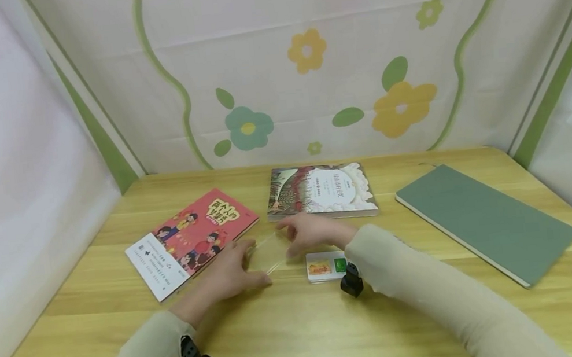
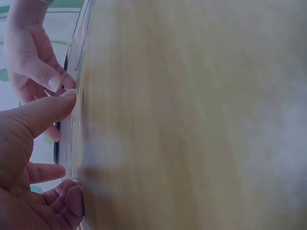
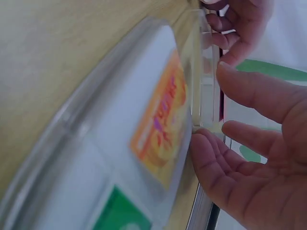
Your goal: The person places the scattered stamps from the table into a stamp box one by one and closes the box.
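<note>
A clear plastic lid or shallow box (image 1: pixel 269 253) lies low over the wooden table between the two hands. My left hand (image 1: pixel 227 273) holds its left end, thumb at the near edge and fingers at the far edge. At the right end my right hand (image 1: pixel 310 234) spans it likewise with thumb and curled fingers. Both wrist views show the clear rim (image 2: pixel 75 134) between the fingertips. Under the right wrist lies a white card pack in a clear case (image 1: pixel 321 268), with an orange picture (image 3: pixel 163 124) and a green patch; the sleeve partly hides it.
A red picture book (image 1: pixel 202 228) lies by the left hand. Behind the right hand is a book with a patterned cover (image 1: pixel 321 191). A green hardcover book (image 1: pixel 489 218) lies at the right. A flowered curtain (image 1: pixel 276 86) closes off the table's (image 1: pixel 282 342) back.
</note>
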`<state>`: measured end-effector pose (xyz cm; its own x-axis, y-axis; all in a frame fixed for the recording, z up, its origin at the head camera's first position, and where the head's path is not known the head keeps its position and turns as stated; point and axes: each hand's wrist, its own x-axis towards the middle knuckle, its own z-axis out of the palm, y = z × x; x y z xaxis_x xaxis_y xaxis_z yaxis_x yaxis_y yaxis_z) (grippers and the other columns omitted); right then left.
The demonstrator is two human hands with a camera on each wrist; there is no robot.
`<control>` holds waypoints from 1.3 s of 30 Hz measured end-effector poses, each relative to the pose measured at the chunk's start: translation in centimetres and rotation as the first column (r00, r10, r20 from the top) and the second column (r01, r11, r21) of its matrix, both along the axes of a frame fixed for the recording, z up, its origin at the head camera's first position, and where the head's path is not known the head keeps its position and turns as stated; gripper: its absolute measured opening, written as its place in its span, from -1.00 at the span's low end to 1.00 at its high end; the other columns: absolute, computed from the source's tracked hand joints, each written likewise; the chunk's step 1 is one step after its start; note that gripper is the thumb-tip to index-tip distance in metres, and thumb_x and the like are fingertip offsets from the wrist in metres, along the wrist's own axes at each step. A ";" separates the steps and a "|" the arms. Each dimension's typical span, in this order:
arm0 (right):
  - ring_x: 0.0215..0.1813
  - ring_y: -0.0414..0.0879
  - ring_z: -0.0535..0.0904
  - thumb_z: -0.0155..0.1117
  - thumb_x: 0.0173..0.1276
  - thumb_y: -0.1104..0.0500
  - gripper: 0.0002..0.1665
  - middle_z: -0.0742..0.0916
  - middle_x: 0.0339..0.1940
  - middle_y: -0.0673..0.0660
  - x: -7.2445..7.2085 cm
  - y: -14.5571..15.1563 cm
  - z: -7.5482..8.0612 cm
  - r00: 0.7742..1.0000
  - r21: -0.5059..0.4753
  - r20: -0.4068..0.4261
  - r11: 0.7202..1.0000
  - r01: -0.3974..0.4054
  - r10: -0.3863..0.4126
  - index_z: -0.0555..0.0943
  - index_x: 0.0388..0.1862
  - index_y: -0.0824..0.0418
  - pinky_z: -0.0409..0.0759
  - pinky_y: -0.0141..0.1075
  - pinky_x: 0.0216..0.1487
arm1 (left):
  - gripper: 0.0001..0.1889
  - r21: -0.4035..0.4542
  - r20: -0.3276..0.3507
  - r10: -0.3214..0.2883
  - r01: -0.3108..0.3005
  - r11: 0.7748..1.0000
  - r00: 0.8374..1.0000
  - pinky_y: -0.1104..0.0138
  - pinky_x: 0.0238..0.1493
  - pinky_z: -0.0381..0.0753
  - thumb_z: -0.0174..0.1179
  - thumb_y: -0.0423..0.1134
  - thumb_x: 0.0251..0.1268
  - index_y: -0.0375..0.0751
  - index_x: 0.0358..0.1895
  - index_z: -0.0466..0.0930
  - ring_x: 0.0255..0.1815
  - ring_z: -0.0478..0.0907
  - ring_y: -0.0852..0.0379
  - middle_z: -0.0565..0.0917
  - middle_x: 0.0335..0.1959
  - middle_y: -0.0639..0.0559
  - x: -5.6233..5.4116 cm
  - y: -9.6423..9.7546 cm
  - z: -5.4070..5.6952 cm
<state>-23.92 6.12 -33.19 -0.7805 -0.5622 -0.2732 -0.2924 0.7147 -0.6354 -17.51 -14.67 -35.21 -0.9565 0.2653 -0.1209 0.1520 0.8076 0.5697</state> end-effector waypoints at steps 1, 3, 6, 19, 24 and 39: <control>0.00 -0.05 0.49 0.48 -0.03 0.17 -0.10 0.59 -0.02 0.12 0.0 -0.3 0.0 1.000 0.035 -0.012 0.999 -0.011 0.011 0.33 0.34 0.06 0.50 -0.17 0.03 | -0.12 -0.006 -0.006 -0.001 0.001 1.000 1.000 0.00 0.13 0.41 0.41 0.11 -0.13 -0.23 0.30 0.31 0.08 0.40 -0.04 0.41 0.13 -0.17 -0.1 0.1 -0.1; 0.06 -0.02 0.48 0.49 -0.04 0.15 -0.08 0.58 0.04 0.14 -0.1 -0.7 -0.1 0.999 0.095 -0.033 0.995 -0.038 0.042 0.32 0.35 0.03 0.49 -0.15 0.05 | -0.13 -0.018 -0.009 -0.001 0.001 1.000 1.000 0.03 0.13 0.42 0.41 0.10 -0.13 -0.24 0.29 0.33 0.06 0.41 -0.01 0.42 0.11 -0.15 -0.3 0.3 -0.3; 0.12 0.03 0.46 0.49 -0.05 0.16 -0.08 0.56 0.10 0.18 -0.1 -1.1 -0.3 0.994 0.159 -0.058 0.984 -0.086 0.096 0.32 0.34 0.06 0.49 -0.12 0.08 | -0.17 -0.031 -0.009 -0.002 0.002 1.000 1.000 0.06 0.12 0.43 0.43 0.06 -0.13 -0.25 0.26 0.37 0.01 0.42 0.02 0.46 0.07 -0.13 -0.5 0.5 -0.4; 0.08 0.03 0.47 0.50 -0.04 0.16 -0.23 0.57 0.04 0.19 0.0 -1.9 0.0 0.985 0.193 -0.098 0.973 -0.124 0.145 0.44 0.21 0.13 0.49 -0.15 0.07 | -0.31 -0.049 0.001 0.007 -0.007 0.999 1.000 0.20 -0.18 0.46 0.46 0.02 -0.20 -0.21 0.08 0.50 -0.23 0.35 0.08 0.47 -0.20 -0.03 -1.1 0.2 -0.4; -0.01 -0.04 0.48 0.52 -0.08 0.14 -0.20 0.58 -0.05 0.12 -0.2 -1.6 -0.1 0.986 0.151 -0.111 0.983 -0.104 0.122 0.43 0.21 0.13 0.50 -0.17 0.00 | -0.29 -0.047 0.001 0.031 -0.031 0.998 1.000 0.26 -0.32 0.39 0.46 0.02 -0.21 -0.15 0.11 0.47 -0.26 0.34 0.07 0.44 -0.25 -0.03 -1.1 0.3 -0.3; -0.35 -0.13 0.42 0.51 -0.08 0.14 -0.20 0.56 -0.23 0.12 0.7 1.6 -0.4 0.993 -0.123 -0.120 0.992 0.005 -0.020 0.44 0.20 0.18 0.46 -0.29 -0.27 | -0.30 0.160 -0.153 -0.020 0.045 0.986 0.988 0.34 -0.42 0.42 0.42 -0.13 -0.11 -0.24 0.20 0.43 -0.36 0.34 0.13 0.41 -0.25 -0.03 -0.6 0.9 -0.3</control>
